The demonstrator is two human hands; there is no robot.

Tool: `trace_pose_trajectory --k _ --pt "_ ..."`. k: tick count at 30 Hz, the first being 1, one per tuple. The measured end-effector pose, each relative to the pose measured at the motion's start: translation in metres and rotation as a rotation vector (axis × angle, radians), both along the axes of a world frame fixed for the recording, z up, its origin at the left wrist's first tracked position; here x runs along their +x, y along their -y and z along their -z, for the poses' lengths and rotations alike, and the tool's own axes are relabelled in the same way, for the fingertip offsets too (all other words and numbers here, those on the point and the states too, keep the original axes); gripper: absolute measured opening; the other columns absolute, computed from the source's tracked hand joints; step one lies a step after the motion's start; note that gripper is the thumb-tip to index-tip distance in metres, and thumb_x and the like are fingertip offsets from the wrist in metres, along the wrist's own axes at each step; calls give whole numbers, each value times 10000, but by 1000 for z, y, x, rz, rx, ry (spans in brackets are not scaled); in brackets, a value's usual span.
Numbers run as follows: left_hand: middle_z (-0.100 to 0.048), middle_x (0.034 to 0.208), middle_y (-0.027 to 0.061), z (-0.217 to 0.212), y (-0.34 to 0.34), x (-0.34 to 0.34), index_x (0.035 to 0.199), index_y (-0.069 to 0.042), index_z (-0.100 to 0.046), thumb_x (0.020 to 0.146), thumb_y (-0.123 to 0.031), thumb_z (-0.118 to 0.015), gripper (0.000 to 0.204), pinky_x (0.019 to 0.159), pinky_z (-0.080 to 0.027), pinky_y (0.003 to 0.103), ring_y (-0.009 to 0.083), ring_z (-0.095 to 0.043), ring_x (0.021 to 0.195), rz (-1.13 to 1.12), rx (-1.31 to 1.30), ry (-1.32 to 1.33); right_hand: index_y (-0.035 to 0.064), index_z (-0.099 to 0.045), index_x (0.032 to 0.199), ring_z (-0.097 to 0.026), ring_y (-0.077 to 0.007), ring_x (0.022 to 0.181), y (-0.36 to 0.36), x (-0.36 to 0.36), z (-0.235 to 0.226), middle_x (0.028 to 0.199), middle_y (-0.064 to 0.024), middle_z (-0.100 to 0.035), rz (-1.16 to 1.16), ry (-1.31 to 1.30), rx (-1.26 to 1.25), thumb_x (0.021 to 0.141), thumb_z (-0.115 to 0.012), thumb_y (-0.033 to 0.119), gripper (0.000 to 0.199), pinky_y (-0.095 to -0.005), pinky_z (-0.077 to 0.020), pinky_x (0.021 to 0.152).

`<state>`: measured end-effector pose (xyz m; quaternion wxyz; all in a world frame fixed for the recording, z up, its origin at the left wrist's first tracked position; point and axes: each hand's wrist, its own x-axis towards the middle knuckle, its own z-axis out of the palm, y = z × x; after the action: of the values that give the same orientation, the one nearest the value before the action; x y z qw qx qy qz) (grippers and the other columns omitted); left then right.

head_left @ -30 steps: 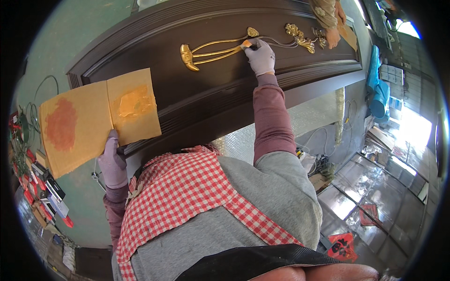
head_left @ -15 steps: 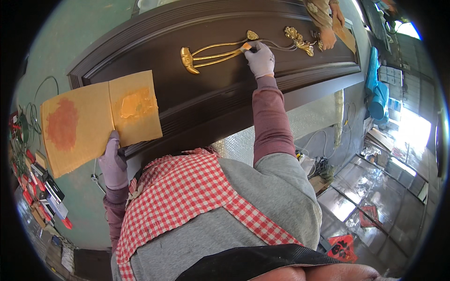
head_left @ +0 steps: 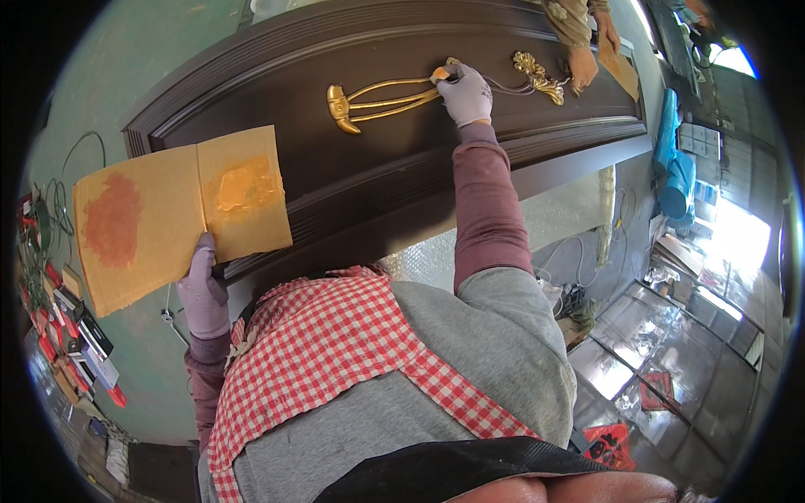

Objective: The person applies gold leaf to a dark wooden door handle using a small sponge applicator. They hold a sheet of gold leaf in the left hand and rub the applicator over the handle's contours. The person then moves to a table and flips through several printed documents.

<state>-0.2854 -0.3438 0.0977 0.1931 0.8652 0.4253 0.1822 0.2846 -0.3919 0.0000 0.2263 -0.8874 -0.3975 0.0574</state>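
Note:
My gloved left hand [head_left: 204, 281] grips the lower edge of a folded cardboard sheet [head_left: 159, 180]. On that sheet are a reddish-brown patch and a thick orange paint patch [head_left: 243, 186]. My gloved right hand [head_left: 467, 96] pinches a small orange dabbing piece [head_left: 439, 75], perhaps sponge, against a raised ornament on a dark brown panel [head_left: 377, 155]. To the left of my fingers the ornament's curved stems [head_left: 394, 102] and horn-shaped end [head_left: 340, 109] are gold. Stems right of my hand look darker, leading to a gold floral part [head_left: 537, 77]. My hand partly hides the ornament's middle.
A co-worker's hands [head_left: 582, 69] are at the panel's right end, one near the ornament, the other holding brown cardboard [head_left: 617, 67]. Blue rolls [head_left: 676, 180] stand at the right. Boxes and red-and-black items [head_left: 80, 352] lie at the far left. Bubble wrap [head_left: 423, 256] shows under the panel.
My right hand has shifted slightly up the ornament, onto its upper stem, now covering most of the small leaf there. My left hand and the cardboard stay almost still. The co-worker's hand moved slightly.

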Motion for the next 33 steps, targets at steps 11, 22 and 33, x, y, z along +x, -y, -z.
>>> trace_pose_trajectory --k 11,22,33 --pt "-694 993 127 1 -2 -1 1337 -30 -711 946 95 -603 425 740 -555 364 277 -678 821 3 -8 -22 86 -823 1109 -777 -325 977 -3 -9 -5 1067 -143 -811 37 -66 -29 857 -874 326 352 -420 -589 892" --pt "-751 1132 208 -2 1 6 1196 34 -751 953 33 -582 296 942 -561 449 383 -721 1053 -72 -132 61 94 -827 1106 -783 -316 962 -5 -6 0 1018 -138 -816 21 -135 52 845 -880 311 344 -413 -594 881" --pt "-780 1148 172 -12 1 42 1178 21 -755 988 -30 -645 225 977 -579 413 345 -751 1087 -241 -399 503 1 -789 1123 -711 -112 907 -24 -127 -96 948 -47 -788 -200 -742 375 912 -830 90 233 -297 -570 832"
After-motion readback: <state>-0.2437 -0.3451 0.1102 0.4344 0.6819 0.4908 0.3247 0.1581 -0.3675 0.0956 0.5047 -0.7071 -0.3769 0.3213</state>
